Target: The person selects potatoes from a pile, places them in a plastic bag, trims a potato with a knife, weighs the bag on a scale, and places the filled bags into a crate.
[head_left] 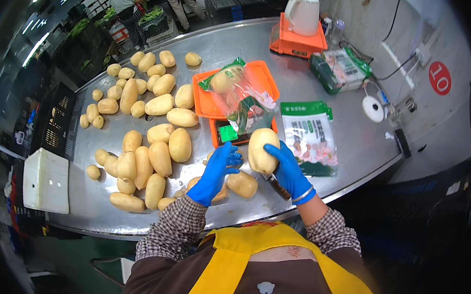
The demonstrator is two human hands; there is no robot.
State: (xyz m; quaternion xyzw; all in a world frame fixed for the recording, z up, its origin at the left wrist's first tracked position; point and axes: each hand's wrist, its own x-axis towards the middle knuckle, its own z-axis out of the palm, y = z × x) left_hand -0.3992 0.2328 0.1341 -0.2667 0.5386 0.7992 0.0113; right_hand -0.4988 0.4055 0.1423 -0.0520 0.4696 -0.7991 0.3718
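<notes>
My right hand [290,170], in a blue glove, grips a pale yellow lotus root section [262,151] in front of the orange scale [202,103]. A knife with a brown handle [278,187] shows beside that palm; I cannot tell whether the hand holds it too. My left hand [215,173], also blue-gloved, is open, fingers stretched toward the scale, above a few roots on the table. On the scale's tray lies a clear and green plastic bag [243,94] with a root inside. A flat printed bag [310,139] lies right of the scale.
Many lotus root sections [160,158] cover the left half of the metal table [197,218]. A white tub [45,181] and black crate [59,118] stand at its left edge. Far right are another orange scale [297,39] with a white kettle [302,14], and a bag stack [339,70].
</notes>
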